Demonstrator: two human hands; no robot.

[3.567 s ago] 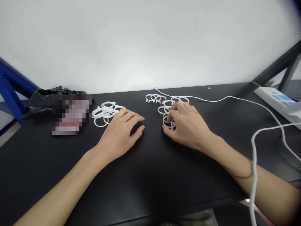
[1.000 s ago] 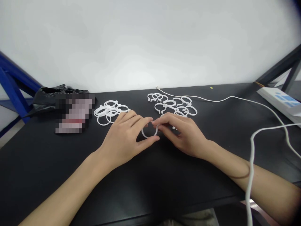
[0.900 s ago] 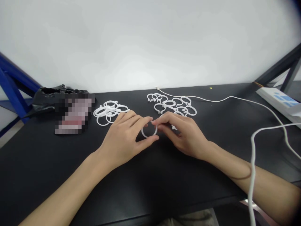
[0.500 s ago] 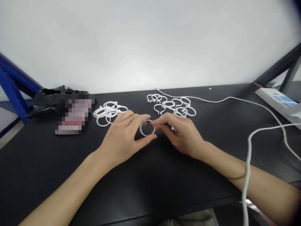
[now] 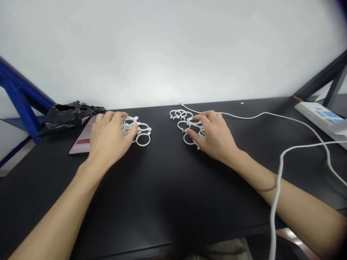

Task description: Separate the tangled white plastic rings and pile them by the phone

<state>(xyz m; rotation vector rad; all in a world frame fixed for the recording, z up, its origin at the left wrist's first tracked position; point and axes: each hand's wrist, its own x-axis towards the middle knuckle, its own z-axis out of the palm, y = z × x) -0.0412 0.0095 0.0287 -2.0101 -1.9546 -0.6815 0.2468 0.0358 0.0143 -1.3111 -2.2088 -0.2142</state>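
My left hand is at the left heap of white plastic rings; these look closed into loops. Its thumb and fingers are spread on either side of part of the heap, and the palm hides some rings. Over the right heap of white rings is my right hand, thumb and forefinger apart. Several rings in this heap have a gap with small knobbed ends. The hand covers the heap's right side. I cannot tell whether the fingertips touch any ring.
A phone lies partly under my left hand, beside a crumpled black plastic bag. A white cable loops over my right forearm. A white box with a blue label sits on the black table at right.
My hands have separated from the middle, where they held one ring. The left moved left to the closed rings, with a ring now at that heap's near edge; the right hand's fingers spread.
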